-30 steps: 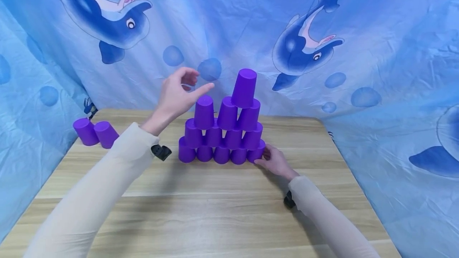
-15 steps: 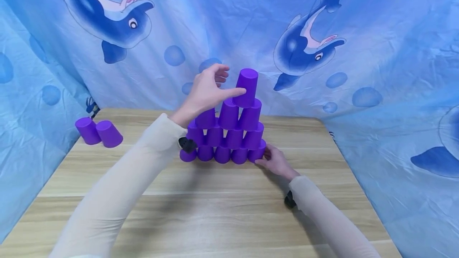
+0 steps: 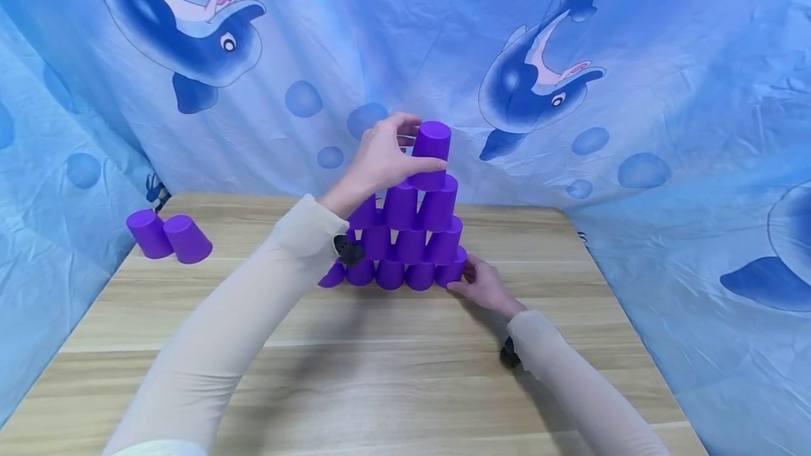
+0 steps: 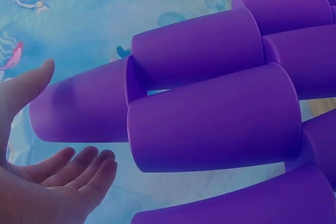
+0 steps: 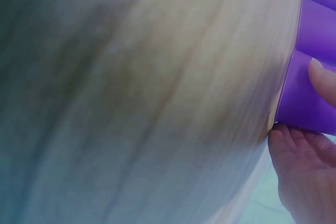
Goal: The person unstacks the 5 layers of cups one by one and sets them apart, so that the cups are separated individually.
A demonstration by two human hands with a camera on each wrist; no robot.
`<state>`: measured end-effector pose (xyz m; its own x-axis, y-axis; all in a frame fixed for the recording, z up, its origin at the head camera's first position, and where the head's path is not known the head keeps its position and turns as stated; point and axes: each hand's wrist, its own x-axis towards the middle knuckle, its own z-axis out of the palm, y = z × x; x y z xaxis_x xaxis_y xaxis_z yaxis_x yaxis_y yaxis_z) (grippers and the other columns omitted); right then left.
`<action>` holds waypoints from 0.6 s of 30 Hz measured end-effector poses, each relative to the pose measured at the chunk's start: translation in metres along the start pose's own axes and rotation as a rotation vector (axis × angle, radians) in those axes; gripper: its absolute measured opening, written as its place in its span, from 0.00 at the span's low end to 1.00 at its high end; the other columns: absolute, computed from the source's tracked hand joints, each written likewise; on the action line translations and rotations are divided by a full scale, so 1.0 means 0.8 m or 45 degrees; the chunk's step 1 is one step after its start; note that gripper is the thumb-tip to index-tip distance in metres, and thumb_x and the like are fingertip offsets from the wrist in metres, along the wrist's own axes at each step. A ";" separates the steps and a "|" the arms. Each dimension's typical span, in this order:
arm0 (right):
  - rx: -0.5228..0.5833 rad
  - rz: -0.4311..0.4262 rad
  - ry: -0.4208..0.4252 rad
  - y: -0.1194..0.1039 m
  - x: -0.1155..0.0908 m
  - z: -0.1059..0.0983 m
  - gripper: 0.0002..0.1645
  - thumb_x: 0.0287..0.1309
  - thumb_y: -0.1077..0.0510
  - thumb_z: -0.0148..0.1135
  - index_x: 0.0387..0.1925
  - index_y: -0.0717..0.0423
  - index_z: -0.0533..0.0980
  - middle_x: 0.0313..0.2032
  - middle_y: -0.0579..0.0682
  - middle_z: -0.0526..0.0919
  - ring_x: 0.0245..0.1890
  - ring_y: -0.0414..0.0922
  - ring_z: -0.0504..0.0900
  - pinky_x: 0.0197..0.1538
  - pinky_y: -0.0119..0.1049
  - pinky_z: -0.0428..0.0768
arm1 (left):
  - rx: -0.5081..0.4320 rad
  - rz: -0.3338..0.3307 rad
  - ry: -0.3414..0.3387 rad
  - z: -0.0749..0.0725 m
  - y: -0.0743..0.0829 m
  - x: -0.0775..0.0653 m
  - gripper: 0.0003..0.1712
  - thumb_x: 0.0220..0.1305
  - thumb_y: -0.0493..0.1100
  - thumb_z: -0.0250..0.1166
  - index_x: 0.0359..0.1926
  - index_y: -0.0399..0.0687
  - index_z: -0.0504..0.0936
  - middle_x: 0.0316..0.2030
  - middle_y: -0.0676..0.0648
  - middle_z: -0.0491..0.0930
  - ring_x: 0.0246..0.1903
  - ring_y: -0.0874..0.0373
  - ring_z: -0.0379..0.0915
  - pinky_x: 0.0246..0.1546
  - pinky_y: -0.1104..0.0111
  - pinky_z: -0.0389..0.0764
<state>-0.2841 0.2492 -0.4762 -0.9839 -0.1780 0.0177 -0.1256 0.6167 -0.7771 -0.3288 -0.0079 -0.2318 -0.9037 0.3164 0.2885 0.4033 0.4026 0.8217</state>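
Upside-down purple cups stand stacked as a pyramid on the table. A single top cup (image 3: 434, 139) sits over the middle and right cups of the row of three below it. My left hand (image 3: 379, 159) reaches around that top cup from the left. In the left wrist view its thumb overlaps the cup's side, while the fingers (image 4: 86, 169) are spread with a gap to the cup. Low on the right, my right hand (image 3: 486, 288) holds the end cup (image 5: 303, 95) of the bottom row, thumb on one side and fingers on the other. My left forearm hides part of the pyramid's left side.
Two more purple cups, a left one (image 3: 148, 234) and a right one (image 3: 187, 239), stand upside down, side by side, at the table's left edge. Behind the wooden table (image 3: 405, 371) hangs a blue curtain (image 3: 405, 34) with dolphins.
My left hand has moved right, from above the left cup of the third row to around the top cup. The right hand has stayed at the bottom end cup.
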 end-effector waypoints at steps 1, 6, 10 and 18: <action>-0.003 0.002 0.000 0.000 0.000 0.000 0.34 0.50 0.64 0.72 0.58 0.66 0.70 0.50 0.61 0.79 0.52 0.54 0.78 0.56 0.44 0.75 | -0.001 0.006 0.000 0.001 0.000 0.000 0.46 0.44 0.56 0.77 0.63 0.47 0.70 0.51 0.50 0.78 0.50 0.59 0.74 0.47 0.68 0.76; -0.012 0.004 0.001 0.001 0.001 -0.001 0.35 0.49 0.63 0.73 0.59 0.65 0.69 0.51 0.61 0.79 0.52 0.54 0.77 0.56 0.44 0.75 | 0.002 0.021 0.000 0.004 -0.001 0.001 0.42 0.46 0.54 0.77 0.61 0.48 0.72 0.47 0.50 0.80 0.46 0.61 0.75 0.44 0.68 0.77; -0.005 0.008 0.005 0.001 0.001 0.000 0.35 0.49 0.63 0.73 0.59 0.65 0.69 0.51 0.60 0.79 0.52 0.54 0.77 0.56 0.44 0.75 | -0.003 0.038 -0.006 0.006 -0.004 0.001 0.39 0.48 0.53 0.76 0.60 0.47 0.72 0.44 0.50 0.80 0.43 0.61 0.76 0.43 0.68 0.77; 0.008 0.021 0.008 0.001 -0.001 0.001 0.35 0.49 0.63 0.73 0.59 0.65 0.69 0.51 0.60 0.78 0.53 0.54 0.77 0.57 0.44 0.74 | -0.001 0.080 0.013 0.008 -0.006 -0.001 0.34 0.51 0.51 0.75 0.57 0.46 0.75 0.42 0.50 0.81 0.41 0.60 0.77 0.42 0.68 0.77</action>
<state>-0.2837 0.2490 -0.4773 -0.9866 -0.1630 0.0089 -0.1086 0.6147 -0.7813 -0.3288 -0.0046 -0.2390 -0.8779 0.3321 0.3450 0.4595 0.3814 0.8022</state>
